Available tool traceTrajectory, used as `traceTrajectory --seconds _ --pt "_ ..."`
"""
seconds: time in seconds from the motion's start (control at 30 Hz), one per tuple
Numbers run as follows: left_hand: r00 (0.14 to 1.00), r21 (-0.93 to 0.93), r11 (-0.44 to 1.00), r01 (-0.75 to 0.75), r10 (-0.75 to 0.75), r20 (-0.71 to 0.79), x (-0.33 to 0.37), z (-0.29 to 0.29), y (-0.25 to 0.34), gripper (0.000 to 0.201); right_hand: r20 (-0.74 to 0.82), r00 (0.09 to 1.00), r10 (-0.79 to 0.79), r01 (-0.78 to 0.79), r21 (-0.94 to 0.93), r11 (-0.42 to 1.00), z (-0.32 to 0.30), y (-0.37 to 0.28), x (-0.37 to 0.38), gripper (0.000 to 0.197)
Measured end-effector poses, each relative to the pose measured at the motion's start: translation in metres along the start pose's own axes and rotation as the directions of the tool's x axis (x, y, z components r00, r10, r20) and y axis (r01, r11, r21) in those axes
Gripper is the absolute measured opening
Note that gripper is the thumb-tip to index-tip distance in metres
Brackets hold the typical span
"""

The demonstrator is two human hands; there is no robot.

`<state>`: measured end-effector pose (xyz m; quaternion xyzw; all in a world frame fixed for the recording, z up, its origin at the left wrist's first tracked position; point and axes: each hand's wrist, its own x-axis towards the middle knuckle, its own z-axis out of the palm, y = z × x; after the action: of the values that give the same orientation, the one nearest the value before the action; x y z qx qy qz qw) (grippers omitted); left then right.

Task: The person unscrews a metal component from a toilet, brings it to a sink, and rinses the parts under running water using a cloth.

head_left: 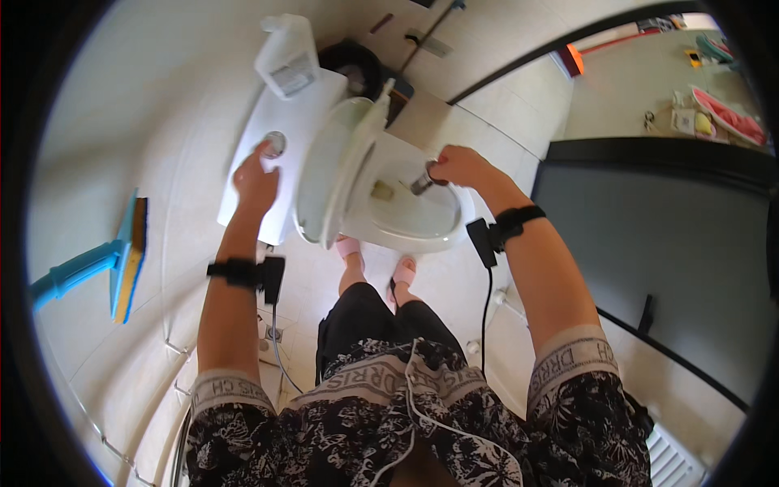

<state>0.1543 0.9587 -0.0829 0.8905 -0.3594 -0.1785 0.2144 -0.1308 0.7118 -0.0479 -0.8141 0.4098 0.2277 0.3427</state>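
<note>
Positions refer to a clock dial centred on the view. At 9 o'clock, a blue-handled sponge head stands against the wall, with its yellow and dark sponge face turned toward 3 o'clock. At 10 o'clock, the left hand extends over the white cistern, with its index fingertip at the edge of the round flush button. This grip is released and carries no object; whether the button is depressed cannot be told. A white jug stands on the cistern at 11 o'clock. Right of it, just short of 12 o'clock, is a black bin. The raised toilet lid stands at 11 o'clock, nearer the centre. The toilet bowl lies close to the dial centre, toward 1 o'clock, with a yellowish patch inside. At 1 o'clock, a short grey-brown object is positioned above the bowl. The right hand, between 1 and 2 o'clock, has its grip clenched around this object. A dark grey panel occupies 3 o'clock.
</note>
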Motion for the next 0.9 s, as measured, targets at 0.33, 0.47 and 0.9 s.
traceTrajectory --seconds 0.33,0.47,0.9 --pt "0.183 -0.697 0.673 -0.249 0.739 0.648 -0.225 0.092 0.222 0.059 -0.064 0.998 -0.013 0.029 0.262 0.965 -0.011 0.025 -0.004 0.032" --pt "0.075 -0.703 0.637 0.317 0.722 0.688 -0.261 0.119 0.261 0.035 -0.101 0.989 -0.105 0.129 0.272 0.954 -0.017 0.024 -0.026 0.030" --pt "0.991 -0.224 0.968 -0.111 0.090 -0.100 -0.268 0.014 0.265 0.015 -0.122 0.965 -0.232 0.256 0.622 0.739 -0.007 0.060 -0.081 0.026"
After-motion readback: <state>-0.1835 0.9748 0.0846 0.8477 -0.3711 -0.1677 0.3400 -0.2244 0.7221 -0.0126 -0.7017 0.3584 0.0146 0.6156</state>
